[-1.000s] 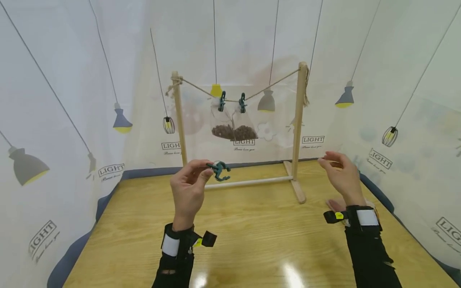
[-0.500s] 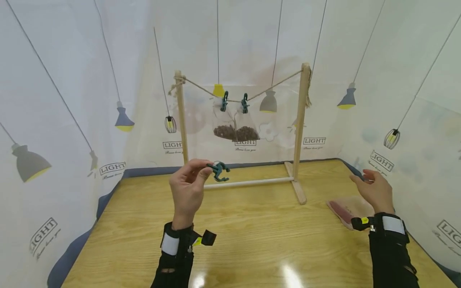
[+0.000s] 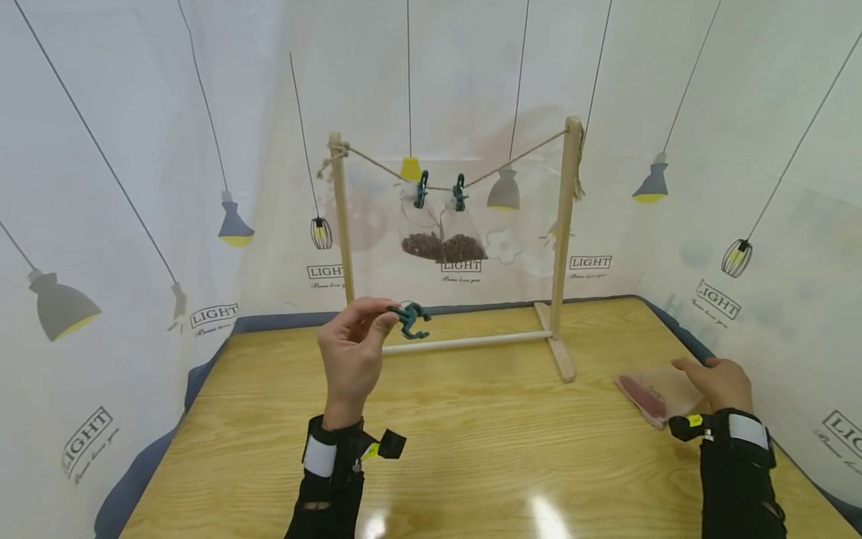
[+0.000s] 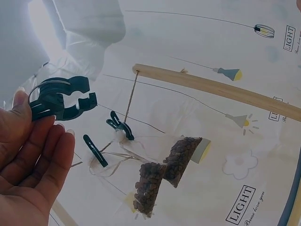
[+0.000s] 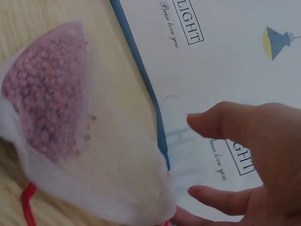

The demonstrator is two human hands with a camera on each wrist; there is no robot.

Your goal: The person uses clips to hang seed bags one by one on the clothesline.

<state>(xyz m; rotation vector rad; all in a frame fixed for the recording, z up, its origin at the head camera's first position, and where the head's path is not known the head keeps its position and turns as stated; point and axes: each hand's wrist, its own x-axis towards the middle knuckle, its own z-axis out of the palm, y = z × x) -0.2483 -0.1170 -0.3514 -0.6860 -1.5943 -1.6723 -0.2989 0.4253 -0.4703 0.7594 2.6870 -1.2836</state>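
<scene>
My left hand (image 3: 352, 355) pinches a dark green plastic clip (image 3: 413, 320) by its handles, its curved jaws pointing right; the left wrist view shows the clip (image 4: 63, 98) between thumb and fingers. At the right side of the table, my right hand (image 3: 722, 383) is beside a white mesh pouch (image 3: 649, 395) that lies flat with small reddish beans inside. In the right wrist view its thumb and fingers are spread apart by the pouch's narrow end (image 5: 155, 197). A lower fingertip there is at the pouch's edge; whether it touches cannot be told.
A wooden frame (image 3: 563, 224) with a sagging rope (image 3: 521, 159) stands at the table's back. Two clips (image 3: 460, 193) on the rope hold clear bags (image 3: 465, 245) of dark brown pieces. A red cord (image 5: 28, 205) shows by the pouch. Printed white sheeting (image 3: 761, 187) surrounds the table.
My right hand has moved right and down to the pouch's far end, uncovering most of the pouch. The left hand stays in place, still pinching the clip.
</scene>
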